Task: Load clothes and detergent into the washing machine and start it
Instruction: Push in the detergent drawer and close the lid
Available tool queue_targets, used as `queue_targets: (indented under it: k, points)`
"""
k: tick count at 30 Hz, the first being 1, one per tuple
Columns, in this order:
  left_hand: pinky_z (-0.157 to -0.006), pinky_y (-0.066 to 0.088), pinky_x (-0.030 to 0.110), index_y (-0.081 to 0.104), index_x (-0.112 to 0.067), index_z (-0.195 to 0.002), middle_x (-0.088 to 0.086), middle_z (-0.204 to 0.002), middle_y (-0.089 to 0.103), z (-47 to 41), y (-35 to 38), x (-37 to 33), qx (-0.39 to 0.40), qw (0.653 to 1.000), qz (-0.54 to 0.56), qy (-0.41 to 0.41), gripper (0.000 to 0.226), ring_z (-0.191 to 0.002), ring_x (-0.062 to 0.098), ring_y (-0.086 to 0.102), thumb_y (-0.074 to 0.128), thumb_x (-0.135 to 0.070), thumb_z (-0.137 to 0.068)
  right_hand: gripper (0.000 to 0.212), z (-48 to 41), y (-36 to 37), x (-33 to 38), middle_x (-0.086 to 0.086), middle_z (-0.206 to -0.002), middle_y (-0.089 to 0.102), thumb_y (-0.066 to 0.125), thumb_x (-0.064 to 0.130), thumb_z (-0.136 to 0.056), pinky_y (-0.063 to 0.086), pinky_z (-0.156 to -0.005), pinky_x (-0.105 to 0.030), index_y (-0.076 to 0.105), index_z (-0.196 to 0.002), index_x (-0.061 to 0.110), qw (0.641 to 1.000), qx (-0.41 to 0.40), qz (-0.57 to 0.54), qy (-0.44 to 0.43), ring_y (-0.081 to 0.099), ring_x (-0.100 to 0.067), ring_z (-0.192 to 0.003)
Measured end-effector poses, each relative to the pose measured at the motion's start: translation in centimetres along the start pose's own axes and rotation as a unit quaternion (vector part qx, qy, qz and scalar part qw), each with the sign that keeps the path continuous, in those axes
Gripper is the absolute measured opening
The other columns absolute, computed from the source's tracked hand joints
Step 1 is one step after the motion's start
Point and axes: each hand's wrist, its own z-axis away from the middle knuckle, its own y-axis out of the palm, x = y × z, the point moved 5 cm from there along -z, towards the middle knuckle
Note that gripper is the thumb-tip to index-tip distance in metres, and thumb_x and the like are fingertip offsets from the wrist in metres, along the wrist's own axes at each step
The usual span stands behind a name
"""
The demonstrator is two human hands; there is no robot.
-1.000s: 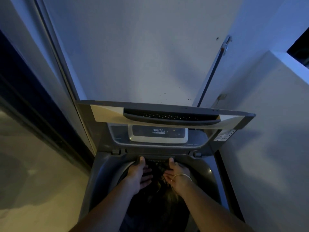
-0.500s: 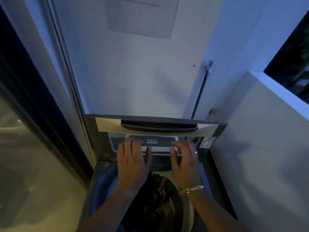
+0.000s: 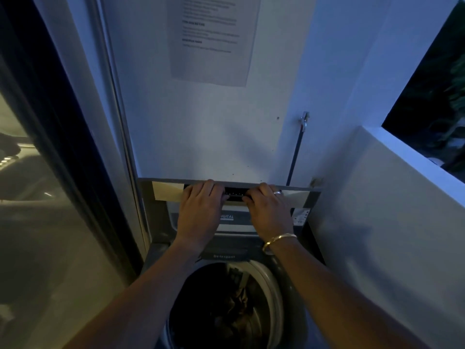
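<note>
A grey top-loading washing machine [image 3: 161, 253] stands below me with its lid [image 3: 167, 195] raised upright against the wall. My left hand [image 3: 201, 210] and my right hand [image 3: 269, 212] both grip the dark handle along the lid's top edge, fingers curled over it. The round drum [image 3: 266, 278] is open beneath my forearms, with dark clothes [image 3: 234, 306] inside. A panel marked "Detergent" [image 3: 224, 256] sits at the drum's back rim. A "DIGITAL" label [image 3: 227, 217] shows between my hands.
A glass sliding door [image 3: 37, 197] with a dark frame runs close along the left. A white low wall [image 3: 377, 210] hems the machine in on the right. A printed notice [image 3: 211, 39] hangs on the wall behind, and a tap with a hose [image 3: 300, 137] stands beside it.
My hands have come up out of the drum, passed over the control panel, and taken hold of the lid's handle. The view has tilted upward.
</note>
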Motion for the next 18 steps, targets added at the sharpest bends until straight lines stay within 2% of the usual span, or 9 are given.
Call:
queue_targets:
  k: [2, 5, 8, 13, 18]
  points:
    - [-0.089, 0.050, 0.044, 0.068, -0.023, -0.106, -0.003, -0.104, 0.066, 0.1, -0.7, -0.4, 0.016, 1.000, 0.004, 0.000, 0.011, -0.098, 0.024, 0.066, 0.061, -0.029, -0.111, 0.024, 0.4, -0.1, 0.1, 0.004, -0.109, 0.068, 0.054, 0.036, -0.106, 0.054, -0.090, -0.037, 0.074, -0.112, 0.024, 1.000, 0.014, 0.012, -0.004, 0.064, -0.018, -0.099]
    - [-0.081, 0.052, 0.044, 0.069, -0.022, -0.099, -0.002, -0.101, 0.066, 0.1, -2.0, -0.9, 0.059, 0.998, 0.021, 0.012, 0.011, -0.094, 0.025, 0.066, 0.063, -0.024, -0.108, 0.020, 0.9, -0.5, 0.2, 0.005, -0.104, 0.068, 0.054, 0.033, -0.104, 0.052, -0.091, -0.040, 0.072, -0.105, 0.024, 0.999, 0.036, 0.011, -0.006, 0.062, -0.020, -0.101]
    - [-0.081, 0.053, 0.044, 0.069, -0.023, -0.099, -0.003, -0.102, 0.066, 1.2, -3.6, -1.4, 0.085, 0.995, 0.041, 0.009, 0.014, -0.096, 0.025, 0.063, 0.057, -0.025, -0.106, 0.014, 2.5, -1.2, 0.6, 0.005, -0.108, 0.066, 0.056, 0.027, -0.102, 0.047, -0.096, -0.041, 0.070, -0.107, 0.026, 0.998, 0.055, 0.005, -0.022, 0.059, -0.019, -0.106]
    - [-0.078, 0.044, 0.040, 0.074, -0.026, -0.096, -0.005, -0.097, 0.066, 4.5, -5.9, -2.5, 0.092, 0.994, 0.065, -0.007, 0.011, -0.092, 0.024, 0.063, 0.070, -0.016, -0.098, 0.019, 6.5, -2.9, 1.6, 0.005, -0.117, 0.063, 0.058, 0.024, -0.099, 0.044, -0.102, -0.044, 0.069, -0.115, 0.028, 0.995, 0.089, -0.025, -0.045, 0.054, -0.019, -0.113]
    - [-0.082, 0.053, 0.048, 0.075, -0.022, -0.097, 0.000, -0.098, 0.070, 9.3, -8.0, -4.0, 0.143, 0.986, 0.083, -0.005, 0.019, -0.093, 0.030, 0.067, 0.056, -0.021, -0.095, 0.019, 11.8, -3.9, 2.3, 0.001, -0.119, 0.061, 0.055, 0.020, -0.102, 0.039, -0.102, -0.045, 0.066, -0.117, 0.026, 0.989, 0.122, -0.073, -0.050, 0.052, -0.022, -0.118]
